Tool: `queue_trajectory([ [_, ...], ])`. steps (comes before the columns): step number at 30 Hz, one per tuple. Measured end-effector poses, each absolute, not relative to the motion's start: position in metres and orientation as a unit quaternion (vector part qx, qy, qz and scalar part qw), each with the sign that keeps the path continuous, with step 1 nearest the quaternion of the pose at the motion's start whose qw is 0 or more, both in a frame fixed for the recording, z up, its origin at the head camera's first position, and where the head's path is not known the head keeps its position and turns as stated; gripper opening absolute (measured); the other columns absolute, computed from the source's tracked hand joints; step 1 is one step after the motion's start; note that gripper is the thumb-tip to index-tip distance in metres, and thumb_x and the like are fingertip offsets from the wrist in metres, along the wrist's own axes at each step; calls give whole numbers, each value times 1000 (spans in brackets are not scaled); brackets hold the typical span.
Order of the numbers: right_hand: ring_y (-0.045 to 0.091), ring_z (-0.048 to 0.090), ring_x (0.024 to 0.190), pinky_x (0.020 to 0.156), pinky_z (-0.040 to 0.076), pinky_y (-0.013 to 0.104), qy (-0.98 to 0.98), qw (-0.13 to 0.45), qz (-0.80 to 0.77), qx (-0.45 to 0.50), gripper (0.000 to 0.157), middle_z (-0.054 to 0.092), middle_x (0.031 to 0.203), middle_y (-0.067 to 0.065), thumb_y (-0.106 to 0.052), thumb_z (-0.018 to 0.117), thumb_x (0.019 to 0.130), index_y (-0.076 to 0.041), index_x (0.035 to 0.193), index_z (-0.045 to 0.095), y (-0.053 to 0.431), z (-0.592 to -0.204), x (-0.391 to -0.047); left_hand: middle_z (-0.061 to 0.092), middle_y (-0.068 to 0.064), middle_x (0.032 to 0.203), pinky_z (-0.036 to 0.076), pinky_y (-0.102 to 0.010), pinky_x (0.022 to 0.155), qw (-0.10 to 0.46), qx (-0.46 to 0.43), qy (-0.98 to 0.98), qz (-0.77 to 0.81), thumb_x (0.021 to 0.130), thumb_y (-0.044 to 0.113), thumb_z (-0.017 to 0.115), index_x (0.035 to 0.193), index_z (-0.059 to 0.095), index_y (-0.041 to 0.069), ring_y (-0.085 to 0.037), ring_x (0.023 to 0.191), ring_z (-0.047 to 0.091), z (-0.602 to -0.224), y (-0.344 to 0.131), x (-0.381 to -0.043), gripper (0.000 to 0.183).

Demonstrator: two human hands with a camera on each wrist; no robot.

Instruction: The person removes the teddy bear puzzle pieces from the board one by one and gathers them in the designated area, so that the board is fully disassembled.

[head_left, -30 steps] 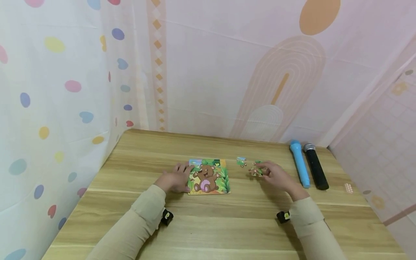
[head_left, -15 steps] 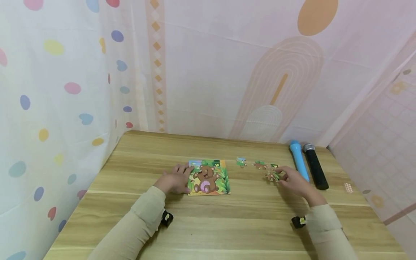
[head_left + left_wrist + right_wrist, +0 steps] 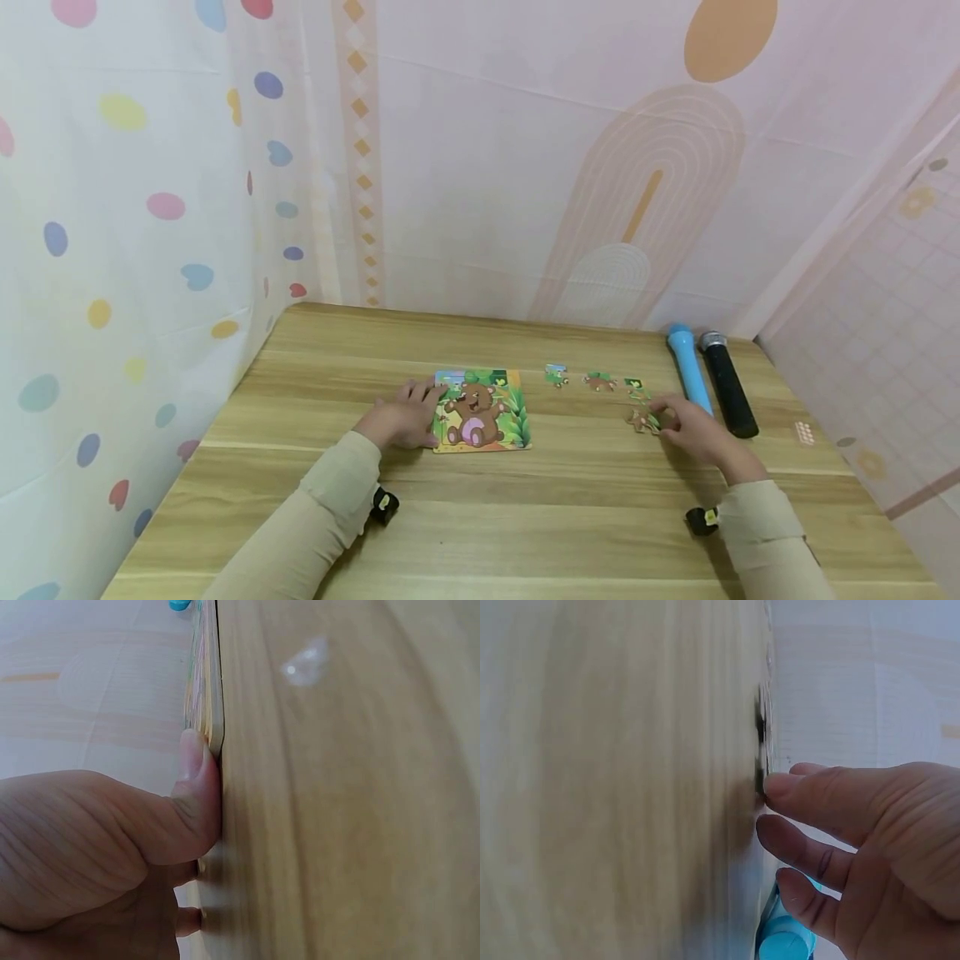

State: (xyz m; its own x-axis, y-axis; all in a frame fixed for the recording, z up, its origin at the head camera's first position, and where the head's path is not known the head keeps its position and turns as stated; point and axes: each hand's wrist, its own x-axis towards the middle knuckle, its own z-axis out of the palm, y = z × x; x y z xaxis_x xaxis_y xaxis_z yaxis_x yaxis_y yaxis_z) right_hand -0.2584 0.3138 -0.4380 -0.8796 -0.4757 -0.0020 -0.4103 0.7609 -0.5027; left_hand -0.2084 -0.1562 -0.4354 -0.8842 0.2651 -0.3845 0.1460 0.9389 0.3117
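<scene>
A square bear jigsaw puzzle (image 3: 480, 414) lies on the wooden table in the head view. My left hand (image 3: 407, 414) rests at its left side, fingers spread, with the thumb (image 3: 196, 761) against the board's edge in the left wrist view. Farther right, my right hand (image 3: 693, 429) pinches a brown-and-green puzzle piece (image 3: 642, 421) low over the table, thumb and fingertips at its right end. Loose puzzle pieces lie beyond: one with blue sky (image 3: 557, 375), a brown-and-green one (image 3: 600, 382) and a dark green one (image 3: 634, 384) close above the held piece.
Behind the right hand lie a blue microphone (image 3: 690, 367) and a black microphone (image 3: 729, 385). A small pink-dotted patch (image 3: 804, 433) shows near the table's right edge. Patterned curtains (image 3: 465, 183) hang along the back and sides of the table (image 3: 495, 533).
My right hand has moved right and toward me with the puzzle piece, past the other loose pieces, which now show uncovered. My left hand has stayed at the puzzle.
</scene>
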Motion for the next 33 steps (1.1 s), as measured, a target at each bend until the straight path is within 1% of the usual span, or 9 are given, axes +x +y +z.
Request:
queue_trajectory([
  [2, 28, 62, 91, 76, 53, 43, 936, 62, -246, -243, 35, 61, 124, 28, 14, 68, 87, 7, 120, 60, 315, -439, -258, 1, -19, 169, 13, -84, 104, 214, 107, 961, 138, 98, 28, 67, 163, 15, 9, -47, 152, 4, -435, -156, -208, 86],
  [5, 27, 62, 90, 75, 54, 42, 936, 62, -241, -247, 38, 60, 126, 29, 17, 67, 86, 6, 121, 60, 316, -441, -259, 2, -19, 169, 14, -84, 103, 213, 107, 961, 141, 98, 28, 68, 163, 16, 8, -47, 152, 5, -434, -155, -208, 85],
  [12, 20, 59, 83, 69, 52, 34, 935, 60, -238, -256, 43, 58, 128, 30, 17, 68, 86, 8, 126, 58, 317, -440, -260, 1, -18, 169, 13, -83, 105, 210, 106, 961, 143, 98, 28, 67, 163, 15, 10, -47, 152, 4, -434, -156, -208, 85],
  [15, 19, 59, 83, 68, 52, 33, 935, 62, -239, -254, 44, 58, 129, 30, 17, 67, 86, 9, 129, 57, 316, -439, -259, 0, -19, 169, 13, -83, 104, 211, 107, 961, 144, 98, 28, 67, 163, 15, 9, -47, 152, 3, -436, -157, -208, 85],
  [24, 25, 61, 88, 74, 54, 40, 936, 58, -235, -254, 43, 61, 125, 30, 17, 68, 85, 10, 127, 59, 316, -441, -259, 0, -19, 169, 13, -84, 104, 209, 112, 961, 142, 99, 28, 67, 163, 15, 8, -47, 152, 4, -435, -157, -208, 84],
  [28, 25, 61, 88, 74, 54, 40, 937, 59, -235, -252, 43, 61, 125, 30, 17, 68, 85, 10, 127, 59, 317, -441, -259, 1, -20, 168, 13, -85, 102, 209, 113, 961, 145, 99, 26, 67, 162, 17, 7, -48, 151, 4, -433, -156, -206, 84],
  [33, 26, 62, 88, 72, 54, 40, 939, 62, -234, -245, 46, 58, 127, 32, 14, 69, 86, 12, 130, 55, 312, -435, -257, 2, -20, 168, 14, -85, 103, 207, 113, 961, 145, 98, 26, 68, 162, 17, 7, -48, 151, 5, -432, -156, -205, 83],
])
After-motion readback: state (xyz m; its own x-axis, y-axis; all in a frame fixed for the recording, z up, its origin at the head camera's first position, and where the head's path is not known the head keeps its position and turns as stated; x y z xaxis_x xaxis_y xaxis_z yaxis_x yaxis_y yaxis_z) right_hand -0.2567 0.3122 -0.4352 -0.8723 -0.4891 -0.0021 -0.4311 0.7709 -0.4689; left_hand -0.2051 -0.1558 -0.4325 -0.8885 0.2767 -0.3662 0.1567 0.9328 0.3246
